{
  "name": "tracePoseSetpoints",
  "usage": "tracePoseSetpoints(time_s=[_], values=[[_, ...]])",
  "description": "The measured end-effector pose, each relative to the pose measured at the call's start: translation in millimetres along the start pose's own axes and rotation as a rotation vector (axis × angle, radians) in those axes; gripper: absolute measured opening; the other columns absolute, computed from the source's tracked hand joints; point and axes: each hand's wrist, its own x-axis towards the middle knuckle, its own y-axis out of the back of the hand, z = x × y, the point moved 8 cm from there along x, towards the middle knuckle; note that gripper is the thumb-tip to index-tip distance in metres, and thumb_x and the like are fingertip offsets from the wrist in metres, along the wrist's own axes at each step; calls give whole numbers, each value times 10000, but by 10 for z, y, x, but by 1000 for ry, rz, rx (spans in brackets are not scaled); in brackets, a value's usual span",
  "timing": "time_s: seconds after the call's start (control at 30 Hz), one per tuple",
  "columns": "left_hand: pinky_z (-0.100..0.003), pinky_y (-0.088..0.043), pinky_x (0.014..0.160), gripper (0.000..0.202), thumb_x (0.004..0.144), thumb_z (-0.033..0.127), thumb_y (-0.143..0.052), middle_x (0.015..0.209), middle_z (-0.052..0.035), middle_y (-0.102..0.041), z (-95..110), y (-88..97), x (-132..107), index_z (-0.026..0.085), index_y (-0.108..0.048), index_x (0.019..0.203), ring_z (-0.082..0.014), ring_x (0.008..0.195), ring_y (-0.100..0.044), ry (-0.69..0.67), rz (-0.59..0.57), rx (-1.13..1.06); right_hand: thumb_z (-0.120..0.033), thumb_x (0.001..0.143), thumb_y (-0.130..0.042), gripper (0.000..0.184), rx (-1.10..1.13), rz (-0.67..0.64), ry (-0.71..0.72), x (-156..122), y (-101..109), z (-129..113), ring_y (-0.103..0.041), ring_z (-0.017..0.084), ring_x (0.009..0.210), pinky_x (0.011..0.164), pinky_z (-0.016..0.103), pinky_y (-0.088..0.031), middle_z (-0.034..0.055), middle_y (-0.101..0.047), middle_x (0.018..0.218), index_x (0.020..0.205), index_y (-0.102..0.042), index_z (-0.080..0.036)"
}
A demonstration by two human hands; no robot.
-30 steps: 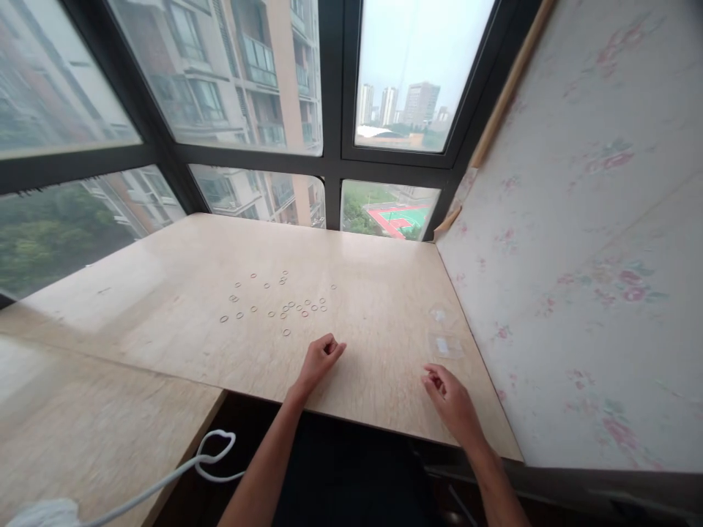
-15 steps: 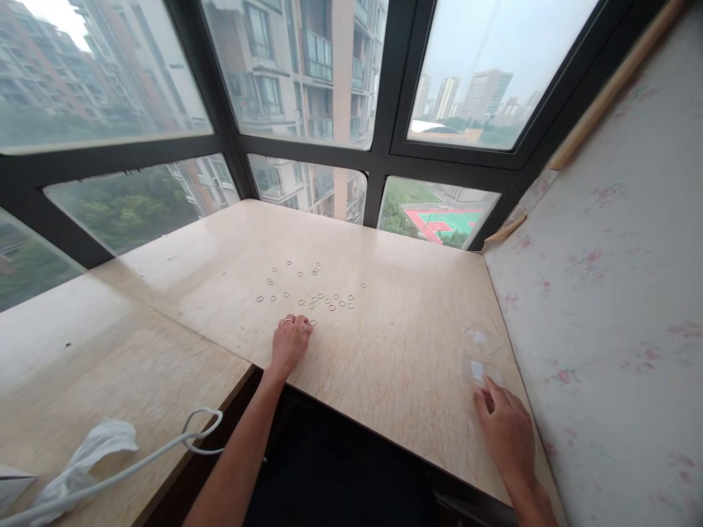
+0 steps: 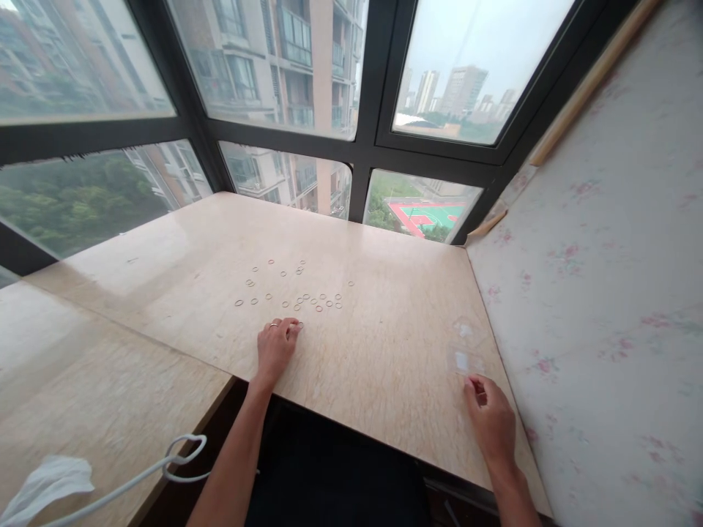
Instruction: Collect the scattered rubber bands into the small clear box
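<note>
My left hand (image 3: 276,348) rests near the front of the table with thumb and fingertips pinched on a small thin ring (image 3: 300,326), partly hidden by the fingers. A ring is also worn on one finger of that hand. Just beyond it lie several similar thin rings (image 3: 314,301), spread loosely, a few overlapping and some reddish. Over on the right, my right hand (image 3: 493,417) is closed, thumb against forefinger, at the near edge of a clear plastic box (image 3: 473,360) with a white label. Its see-through outline is faint. Behind it is a clear lid-like piece (image 3: 466,327).
The beige marbled tabletop (image 3: 395,366) meets dark-framed windows at the back and a flowered wall (image 3: 593,351) on the right. At lower left lie a white cable (image 3: 132,483) and a crumpled tissue (image 3: 52,483). The table's front edge drops to a dark gap.
The view has shifted a little to the right. My left fingers have closed on the nearest ring. My right thumb and forefinger have come together at the box's near edge.
</note>
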Motion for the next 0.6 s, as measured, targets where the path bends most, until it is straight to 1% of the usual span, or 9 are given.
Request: tracePoseSetpoints(time_s=[0.1, 0.17, 0.3, 0.37, 0.47, 0.53, 0.6], values=[[-350, -365, 762, 234, 910, 337, -458, 892, -59, -649, -11, -10, 11, 206, -633, 995, -240, 875, -552, 21, -15, -20, -561, 836, -427, 431, 16, -26, -113, 14, -24, 77, -609, 219, 659, 639, 318, -464, 106, -657, 756, 853, -581, -159], [-348, -364, 761, 224, 906, 345, -469, 869, -54, -654, -27, -20, 38, 201, -625, 979, -239, 873, -554, 38, -31, -34, -578, 814, -442, 447, 34, -41, -128, 22, -46, 81, -614, 219, 654, 632, 316, -469, 107, -661, 767, 894, -575, -159], [-336, -361, 741, 176, 898, 309, -483, 837, -45, -664, -33, -38, 107, 191, -614, 892, -236, 865, -562, 48, -86, -31, -581, 800, -470, 472, 63, -65, -117, 11, -74, 45, -622, 212, 647, 624, 307, -481, 110, -677, 814, 977, -570, -155], [-335, -356, 736, 174, 907, 280, -466, 862, -54, -668, -24, -46, 132, 182, -606, 874, -238, 875, -566, 45, -116, -4, -580, 802, -478, 479, 61, -64, -106, -2, -71, 30, -623, 206, 636, 623, 306, -486, 108, -684, 833, 1005, -571, -156], [-336, -352, 737, 177, 919, 237, -441, 913, -72, -666, -14, -68, 152, 171, -595, 862, -239, 886, -569, 29, -149, 18, -584, 806, -482, 506, 51, -66, -50, -16, -77, 3, -631, 205, 642, 641, 309, -497, 108, -689, 841, 1044, -581, -149], [-332, -352, 735, 159, 911, 206, -446, 910, -73, -664, -42, -79, 155, 173, -585, 842, -235, 881, -572, 41, -151, -11, -583, 810, -485, 509, 53, -86, -5, -25, -102, -14, -641, 206, 658, 655, 307, -506, 105, -691, 838, 1048, -594, -147], [-328, -358, 730, 132, 896, 190, -461, 865, -66, -659, -105, -78, 145, 179, -569, 821, -231, 863, -576, 95, -131, -89, -576, 815, -493, 492, 67, -107, 18, -42, -134, -26, -650, 203, 664, 654, 302, -513, 96, -695, 838, 1039, -606, -152]])
